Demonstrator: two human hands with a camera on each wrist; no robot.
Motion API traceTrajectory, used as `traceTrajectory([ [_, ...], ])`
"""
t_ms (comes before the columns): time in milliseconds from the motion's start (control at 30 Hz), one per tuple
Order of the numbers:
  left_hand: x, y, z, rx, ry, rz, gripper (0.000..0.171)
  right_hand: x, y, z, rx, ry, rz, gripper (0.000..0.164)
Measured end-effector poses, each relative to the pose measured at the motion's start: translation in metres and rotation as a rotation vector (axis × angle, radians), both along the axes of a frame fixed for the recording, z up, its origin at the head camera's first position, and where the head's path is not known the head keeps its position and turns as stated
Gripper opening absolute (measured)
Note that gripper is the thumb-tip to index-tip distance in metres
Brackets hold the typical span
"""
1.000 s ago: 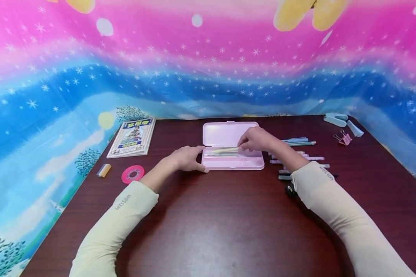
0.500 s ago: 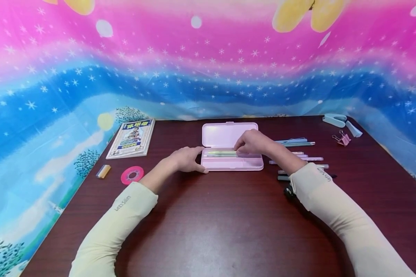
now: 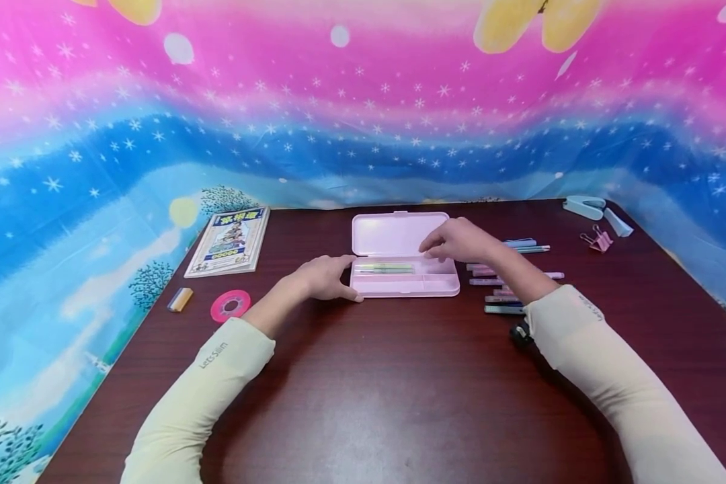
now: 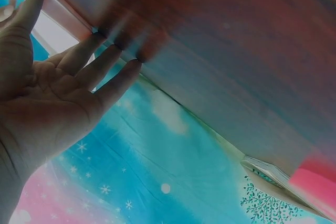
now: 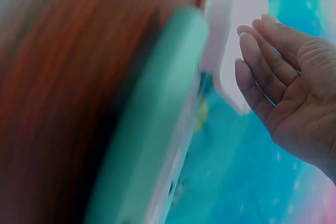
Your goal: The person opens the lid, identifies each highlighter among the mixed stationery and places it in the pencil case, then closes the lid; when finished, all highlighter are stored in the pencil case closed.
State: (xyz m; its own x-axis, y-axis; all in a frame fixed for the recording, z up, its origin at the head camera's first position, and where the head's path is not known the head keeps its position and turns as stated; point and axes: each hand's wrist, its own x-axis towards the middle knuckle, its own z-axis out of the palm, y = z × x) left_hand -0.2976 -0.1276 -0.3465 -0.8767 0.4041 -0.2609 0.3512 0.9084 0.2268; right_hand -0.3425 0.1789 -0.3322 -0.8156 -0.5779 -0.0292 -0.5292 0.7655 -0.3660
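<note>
A pink pencil case (image 3: pixel 441 286) lies on the table with its lid (image 3: pixel 393 235) raised at the back. Several yellow-green pens (image 3: pixel 384 268) lie in the left of its rear compartment. My left hand (image 3: pixel 325 277) rests at the case's left end, thumb by the front corner and index finger by the back one; the left wrist view shows its fingers mostly straight. Over the right side of the case is my right hand (image 3: pixel 460 240), its fingers (image 5: pixel 257 66) loosely bent with nothing between them, near the hinge line.
Several pens (image 3: pixel 502 310) lie right of the case, partly under my right forearm. A stapler (image 3: pixel 584 208) and pink binder clip (image 3: pixel 597 238) sit back right. Leftward are a book (image 3: pixel 230 242), a pink tape roll (image 3: pixel 230 306) and an eraser (image 3: pixel 180 299).
My right hand has let go of a yellow-green pen, now lying in the rear compartment, and has lifted away to the right. The left hand stays at the case's end.
</note>
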Motion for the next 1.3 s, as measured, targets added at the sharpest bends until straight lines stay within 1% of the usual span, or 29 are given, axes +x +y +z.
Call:
traceTrajectory([
  [133, -0.001, 0.0, 0.0, 0.002, 0.001, 0.002, 0.093, 0.001, 0.032, 0.005, -0.041, 0.025, -0.068, 0.022],
  [300, 0.0, -0.001, 0.0, 0.0, -0.004, 0.004, 0.093, 0.01, 0.078, 0.008, -0.066, 0.024, -0.179, 0.022],
  [500, -0.001, -0.002, 0.0, 0.002, 0.003, 0.003, 0.094, 0.023, 0.131, 0.01, -0.092, -0.051, -0.295, 0.025],
  [567, -0.002, -0.002, -0.001, 0.0, 0.005, 0.0, 0.094, 0.026, 0.144, 0.009, -0.099, -0.083, -0.329, 0.027],
  [667, -0.003, -0.002, -0.002, -0.001, 0.004, -0.002, 0.095, 0.028, 0.16, 0.006, -0.083, -0.108, -0.355, 0.031],
  [800, -0.003, -0.001, -0.002, 0.003, 0.0, -0.001, 0.094, 0.027, 0.17, -0.002, -0.055, -0.124, -0.357, 0.03],
  [900, -0.003, -0.001, -0.003, 0.005, -0.002, 0.0, 0.094, 0.025, 0.172, -0.007, -0.029, -0.131, -0.345, 0.027],
  [1133, -0.001, -0.001, -0.001, 0.001, 0.002, 0.0, 0.094, 0.022, 0.167, -0.009, 0.024, -0.139, -0.303, 0.026],
  [1300, -0.002, -0.001, -0.001, -0.001, 0.004, 0.002, 0.094, 0.019, 0.162, -0.011, 0.052, -0.133, -0.298, 0.021],
])
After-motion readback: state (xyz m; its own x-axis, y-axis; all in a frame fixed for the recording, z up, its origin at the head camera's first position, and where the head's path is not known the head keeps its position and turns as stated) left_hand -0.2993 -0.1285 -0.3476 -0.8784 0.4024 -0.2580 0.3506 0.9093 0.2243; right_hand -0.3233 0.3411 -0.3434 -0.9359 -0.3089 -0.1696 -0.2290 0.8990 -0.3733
